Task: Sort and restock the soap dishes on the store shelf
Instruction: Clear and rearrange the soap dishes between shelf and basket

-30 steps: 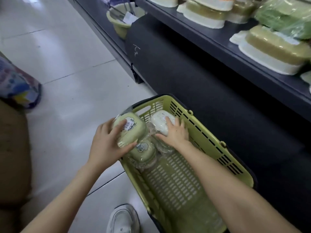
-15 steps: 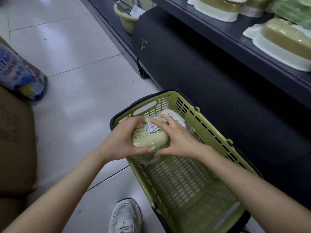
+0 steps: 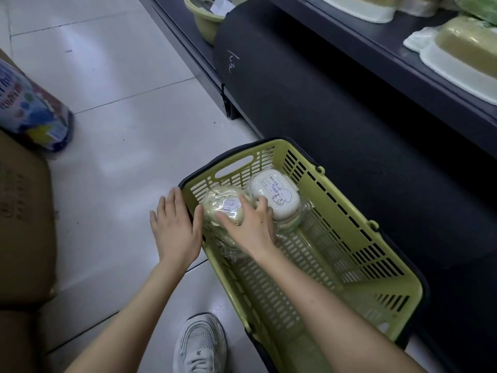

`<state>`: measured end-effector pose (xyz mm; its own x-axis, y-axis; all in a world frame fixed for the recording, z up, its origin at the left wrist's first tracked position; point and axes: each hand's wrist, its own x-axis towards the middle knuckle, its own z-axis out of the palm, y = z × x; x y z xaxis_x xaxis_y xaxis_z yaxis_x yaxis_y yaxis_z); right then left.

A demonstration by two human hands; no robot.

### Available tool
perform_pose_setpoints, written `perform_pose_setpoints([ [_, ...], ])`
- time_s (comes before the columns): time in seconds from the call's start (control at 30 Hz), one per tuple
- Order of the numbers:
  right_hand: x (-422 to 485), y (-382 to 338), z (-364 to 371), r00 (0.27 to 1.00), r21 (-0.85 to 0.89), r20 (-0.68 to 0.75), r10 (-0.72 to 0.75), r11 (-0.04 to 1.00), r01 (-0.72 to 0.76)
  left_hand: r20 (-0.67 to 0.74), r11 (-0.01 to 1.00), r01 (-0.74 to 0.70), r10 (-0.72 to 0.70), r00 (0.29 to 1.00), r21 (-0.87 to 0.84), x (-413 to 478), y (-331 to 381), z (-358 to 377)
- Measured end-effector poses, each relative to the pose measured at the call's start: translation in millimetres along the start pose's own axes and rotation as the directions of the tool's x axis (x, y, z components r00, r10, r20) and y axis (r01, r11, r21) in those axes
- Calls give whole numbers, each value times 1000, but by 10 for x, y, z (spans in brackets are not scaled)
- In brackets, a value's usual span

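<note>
A yellow-green shopping basket [image 3: 376, 267] stands on the floor below the dark shelf [image 3: 382, 60]. At its far end lie a plastic-wrapped pale green soap dish [image 3: 223, 204] and a wrapped white soap dish [image 3: 275, 196] with a printed label, side by side. My right hand [image 3: 250, 228] lies over the green dish, fingers curled on its top. My left hand [image 3: 174, 227] rests flat on the basket's left rim with its fingers spread; its thumb touches the green dish's wrap. More wrapped soap dishes [image 3: 462, 47] sit on the shelf at the upper right.
A black rolled mat [image 3: 295, 90] lies under the shelf behind the basket. A green basin [image 3: 204, 14] sits at the top. Cardboard boxes [image 3: 24, 224] and a colourful package [image 3: 29, 109] stand to the left. My white shoe [image 3: 199, 343] is beside the basket.
The green dish, held up between both hands before, now lies low in the basket beside the white one. My left hand has slid off it onto the rim.
</note>
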<state>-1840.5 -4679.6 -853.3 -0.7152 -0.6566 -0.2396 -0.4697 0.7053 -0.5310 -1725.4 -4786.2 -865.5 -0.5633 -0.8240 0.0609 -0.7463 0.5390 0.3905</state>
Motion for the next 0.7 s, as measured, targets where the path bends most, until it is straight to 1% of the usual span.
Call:
perform_pose_setpoints([
  [0.03, 25, 7, 25, 999, 40, 50, 17, 999, -19, -8, 999, 21, -21, 1000, 32, -7, -5, 14],
  [0.1, 54, 62, 68, 992, 44, 125, 36, 998, -41, 12, 996, 77, -78, 997, 52, -29, 2, 39],
  [0.17, 60, 118, 66, 986, 0, 161, 32, 999, -32, 41, 993, 113, -115, 993, 47, -36, 21, 53],
  [0.27, 49, 126, -23, 982, -106, 190, 2, 994, 18, 63, 991, 123, -126, 990, 48, -36, 45, 26],
  [0.37, -36, 73, -188, 986, -210, 164, -22, 976, 57, 97, 988, 125, -134, 986, 92, -27, 59, -27],
  [0.5, -248, 24, -563, 993, -202, 88, -75, 975, 92, 146, 974, 136, -163, 976, 179, -15, 109, -140],
  [0.57, -380, 41, -842, 992, -238, 67, -105, 964, 118, 142, 970, 120, -152, 978, 212, -22, 191, -228],
  [0.63, -542, 89, -1158, 993, -273, 34, -114, 955, 118, 122, 976, 70, -97, 988, 209, -40, 355, -345],
  [0.7, -747, 158, -1481, 993, -302, -2, -119, 947, 113, 92, 985, -36, 21, 996, 167, -78, 598, -482],
])
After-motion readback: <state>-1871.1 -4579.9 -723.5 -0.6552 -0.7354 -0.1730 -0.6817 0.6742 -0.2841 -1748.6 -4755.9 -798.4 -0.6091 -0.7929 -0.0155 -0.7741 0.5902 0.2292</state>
